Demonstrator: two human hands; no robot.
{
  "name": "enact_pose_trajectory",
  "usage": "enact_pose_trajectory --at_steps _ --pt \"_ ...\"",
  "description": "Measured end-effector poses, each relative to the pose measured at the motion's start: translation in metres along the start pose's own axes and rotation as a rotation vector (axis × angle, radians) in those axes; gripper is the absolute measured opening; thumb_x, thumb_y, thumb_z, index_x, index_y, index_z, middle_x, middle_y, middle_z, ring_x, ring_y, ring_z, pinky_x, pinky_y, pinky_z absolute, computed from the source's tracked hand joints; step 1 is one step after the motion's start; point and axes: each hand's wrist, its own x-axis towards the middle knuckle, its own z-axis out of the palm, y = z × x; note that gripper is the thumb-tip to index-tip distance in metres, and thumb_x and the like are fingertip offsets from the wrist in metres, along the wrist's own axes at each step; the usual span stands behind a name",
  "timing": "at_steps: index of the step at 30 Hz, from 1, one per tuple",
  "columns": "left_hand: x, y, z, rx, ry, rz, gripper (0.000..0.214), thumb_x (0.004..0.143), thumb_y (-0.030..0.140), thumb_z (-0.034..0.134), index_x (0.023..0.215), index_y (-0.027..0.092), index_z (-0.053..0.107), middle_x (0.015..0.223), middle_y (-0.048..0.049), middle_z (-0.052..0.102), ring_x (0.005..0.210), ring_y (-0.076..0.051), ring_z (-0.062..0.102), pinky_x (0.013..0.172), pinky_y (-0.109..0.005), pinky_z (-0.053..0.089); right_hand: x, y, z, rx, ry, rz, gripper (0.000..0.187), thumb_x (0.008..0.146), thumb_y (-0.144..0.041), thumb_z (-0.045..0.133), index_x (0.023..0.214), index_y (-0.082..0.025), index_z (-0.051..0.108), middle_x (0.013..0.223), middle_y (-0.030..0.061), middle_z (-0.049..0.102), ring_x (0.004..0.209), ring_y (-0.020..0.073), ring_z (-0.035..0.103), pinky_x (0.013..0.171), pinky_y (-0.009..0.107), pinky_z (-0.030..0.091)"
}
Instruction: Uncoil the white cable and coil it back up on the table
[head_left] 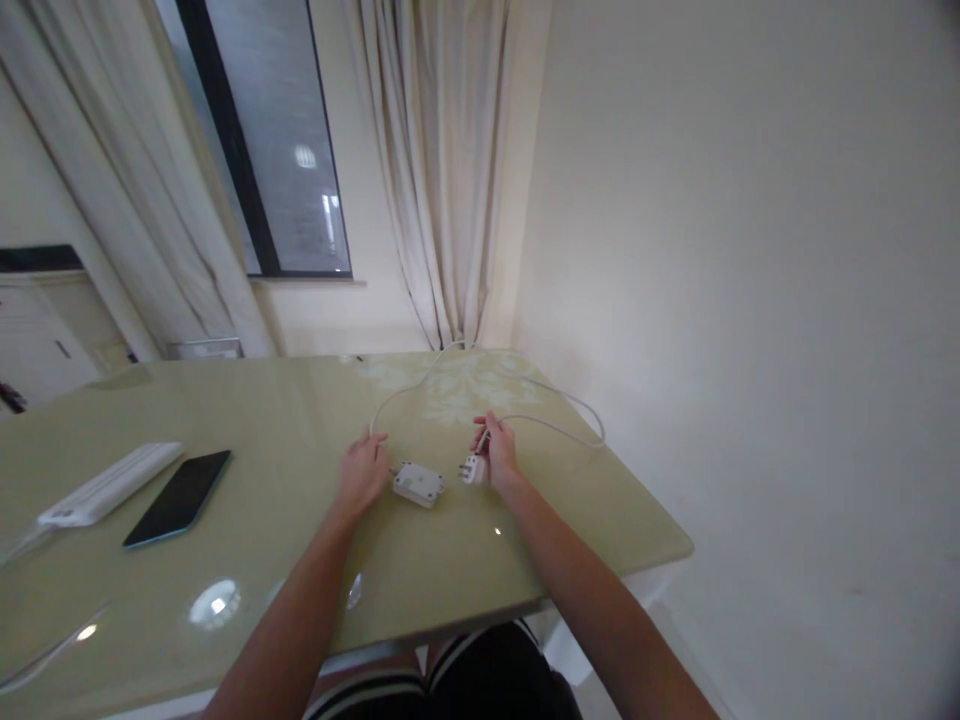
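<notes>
My right hand (498, 452) is closed around a white power plug (472, 468), its metal prongs pointing left. A long white power cord (577, 440) runs from the plug in a wide loop toward the back of the table and returns to my left hand (364, 472). The fingers of that hand are closed on the cord where it leaves a small white rectangular box (418, 484). This box rests on the tabletop between both hands, with small dark spots on its upper face; its exact kind is unclear.
The glossy pale green table (292, 560) has its right edge near a white wall (750, 300). On the left lie a dark-screened phone (178, 498) and a long white bar-shaped device (112, 485) with a cord. Curtains (442, 170) and a window (281, 140) are behind.
</notes>
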Motion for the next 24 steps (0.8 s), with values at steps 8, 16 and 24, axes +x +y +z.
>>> enact_pose_trajectory --at_steps 8,16,24 --pt "-0.001 -0.026 -0.006 0.072 -0.308 0.208 0.056 0.067 0.003 0.047 0.115 0.018 0.073 0.137 -0.0117 0.067 0.134 -0.026 0.058 0.122 -0.044 0.035 0.002 -0.004 -0.011 0.19 0.001 0.048 0.045 0.074 -0.03 0.087 0.093 -0.021 0.048 0.074 0.0025 0.073 0.074 0.0195 0.077 0.061 0.022 0.059" --pt "0.004 -0.04 -0.01 0.242 -0.329 0.415 0.044 0.085 0.019 0.045 0.118 0.015 0.074 0.133 -0.0135 0.069 0.128 -0.028 0.062 0.118 -0.047 0.041 0.008 -0.007 -0.023 0.028 0.114 -0.131 0.047 0.073 -0.035 0.082 0.11 -0.02 0.057 0.072 -0.0005 0.073 0.057 0.0155 0.071 0.045 0.018 0.048" --pt "0.003 -0.016 -0.008 0.286 -0.195 0.582 0.031 0.099 0.03 0.041 0.098 0.02 0.071 0.103 -0.0112 0.074 0.107 -0.028 0.066 0.107 -0.052 0.046 0.005 -0.02 -0.024 0.041 -0.029 -0.197 0.051 0.074 -0.026 0.069 0.125 -0.023 0.069 0.121 0.0073 0.075 0.086 0.0161 0.076 0.058 0.018 0.052"
